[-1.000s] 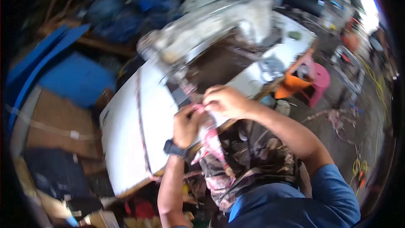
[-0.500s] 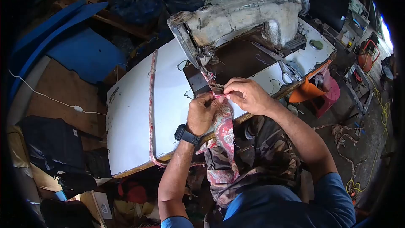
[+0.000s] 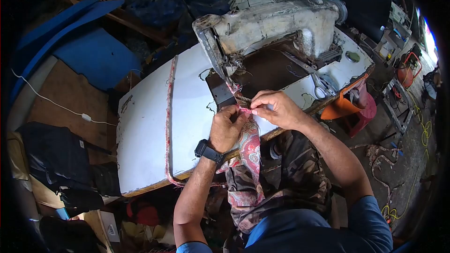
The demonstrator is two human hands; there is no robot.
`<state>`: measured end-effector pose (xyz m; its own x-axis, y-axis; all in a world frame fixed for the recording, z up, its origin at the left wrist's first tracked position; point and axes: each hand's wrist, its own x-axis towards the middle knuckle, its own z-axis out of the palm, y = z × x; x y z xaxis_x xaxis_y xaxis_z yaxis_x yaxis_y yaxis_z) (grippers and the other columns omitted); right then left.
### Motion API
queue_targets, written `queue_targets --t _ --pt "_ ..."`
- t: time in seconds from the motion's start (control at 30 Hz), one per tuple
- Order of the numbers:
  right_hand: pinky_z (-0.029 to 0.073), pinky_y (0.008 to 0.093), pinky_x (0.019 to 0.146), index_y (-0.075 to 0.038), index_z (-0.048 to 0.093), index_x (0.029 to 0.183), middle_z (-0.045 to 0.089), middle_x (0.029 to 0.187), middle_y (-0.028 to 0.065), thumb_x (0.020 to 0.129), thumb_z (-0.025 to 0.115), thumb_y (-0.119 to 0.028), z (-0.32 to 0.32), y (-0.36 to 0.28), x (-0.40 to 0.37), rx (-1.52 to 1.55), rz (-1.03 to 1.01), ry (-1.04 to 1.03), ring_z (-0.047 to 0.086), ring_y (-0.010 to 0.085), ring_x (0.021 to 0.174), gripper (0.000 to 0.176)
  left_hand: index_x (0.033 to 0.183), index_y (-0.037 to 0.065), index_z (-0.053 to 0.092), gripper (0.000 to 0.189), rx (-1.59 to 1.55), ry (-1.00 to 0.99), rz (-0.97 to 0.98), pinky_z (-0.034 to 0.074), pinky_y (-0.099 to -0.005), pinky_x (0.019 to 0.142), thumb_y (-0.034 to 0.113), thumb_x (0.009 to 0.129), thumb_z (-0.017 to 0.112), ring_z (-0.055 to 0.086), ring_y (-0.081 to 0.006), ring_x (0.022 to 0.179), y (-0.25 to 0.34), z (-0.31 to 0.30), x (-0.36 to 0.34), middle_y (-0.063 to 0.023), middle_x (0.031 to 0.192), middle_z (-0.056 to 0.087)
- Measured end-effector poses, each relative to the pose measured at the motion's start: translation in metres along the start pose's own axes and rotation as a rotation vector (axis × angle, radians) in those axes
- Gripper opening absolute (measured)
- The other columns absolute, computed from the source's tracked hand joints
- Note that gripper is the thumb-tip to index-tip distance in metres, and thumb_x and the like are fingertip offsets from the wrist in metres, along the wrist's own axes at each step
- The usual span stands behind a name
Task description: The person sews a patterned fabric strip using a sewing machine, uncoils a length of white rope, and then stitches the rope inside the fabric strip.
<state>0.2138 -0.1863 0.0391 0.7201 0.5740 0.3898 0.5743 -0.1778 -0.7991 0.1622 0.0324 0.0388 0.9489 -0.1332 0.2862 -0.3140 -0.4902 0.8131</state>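
Note:
A red paisley fabric strip [image 3: 251,147] runs from beneath the needle area of an old, worn sewing machine [image 3: 267,23] down over the table edge onto my lap. Just in front of the presser foot, my left hand [image 3: 226,127] pinches the strip's edge from the left. My right hand [image 3: 280,111] pinches the same strip from the right, thumb and finger close to the left fingertips. A beige cord shows at the fold between my hands and the machine. Further left, a fabric-covered cord [image 3: 169,112] lies across the white tabletop [image 3: 140,145] and hangs over its front edge.
Scissors [image 3: 320,87] lie on the table right of my hands, near a small round green-topped tin [image 3: 352,56]. An orange piece [image 3: 339,107] and a pink stool [image 3: 364,117] stand beyond the right edge. Blue sheets [image 3: 96,58] and a dark bag [image 3: 58,154] are at left.
The camera view has shifted slightly. My fingers have folded the strip's edge over more closely near the presser foot; both hands keep their pinch.

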Motion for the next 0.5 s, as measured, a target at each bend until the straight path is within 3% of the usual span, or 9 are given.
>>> queue_targets --t 0.07,0.17,0.27,0.5 --pt "0.054 0.0306 0.083 0.002 0.073 0.105 0.071 0.102 0.0075 0.094 0.071 -0.004 0.001 0.001 -0.001 -0.004 -0.009 0.024 0.067 0.0161 0.093 0.013 0.096 -0.004 0.071 0.020 0.012 -0.025 0.014 0.042 -0.0304 0.059 0.015 0.096 0.075 0.050 -0.0075 0.066 -0.006 0.002 -0.002 -0.0022 0.073 0.062" --pt "0.053 0.0308 0.082 0.002 0.072 0.102 0.070 0.100 0.0070 0.094 0.071 -0.004 0.001 0.007 0.000 0.034 -0.021 -0.006 0.066 0.0154 0.091 0.010 0.097 -0.005 0.071 0.021 -0.057 -0.067 -0.147 0.042 -0.0309 0.060 0.016 0.095 0.076 0.052 -0.0081 0.067 0.007 -0.004 -0.002 -0.0017 0.073 0.062" --pt "0.052 0.0342 0.077 0.000 0.069 0.099 0.069 0.094 0.0096 0.095 0.070 -0.010 0.004 0.011 0.002 0.027 -0.013 0.007 0.067 0.0221 0.084 0.011 0.096 -0.004 0.071 0.021 -0.033 -0.034 -0.030 0.043 -0.0311 0.060 0.015 0.095 0.077 0.053 -0.0092 0.068 -0.003 -0.001 -0.001 -0.0032 0.073 0.063" --pt "0.051 0.0352 0.075 -0.001 0.066 0.100 0.066 0.091 0.0097 0.098 0.066 -0.014 0.002 0.008 0.002 -0.011 0.041 0.002 0.064 0.0214 0.081 0.014 0.091 -0.004 0.069 0.016 0.036 0.006 0.062 0.043 -0.0327 0.061 0.011 0.095 0.075 0.051 -0.0103 0.067 -0.006 0.002 -0.001 -0.0062 0.073 0.060"
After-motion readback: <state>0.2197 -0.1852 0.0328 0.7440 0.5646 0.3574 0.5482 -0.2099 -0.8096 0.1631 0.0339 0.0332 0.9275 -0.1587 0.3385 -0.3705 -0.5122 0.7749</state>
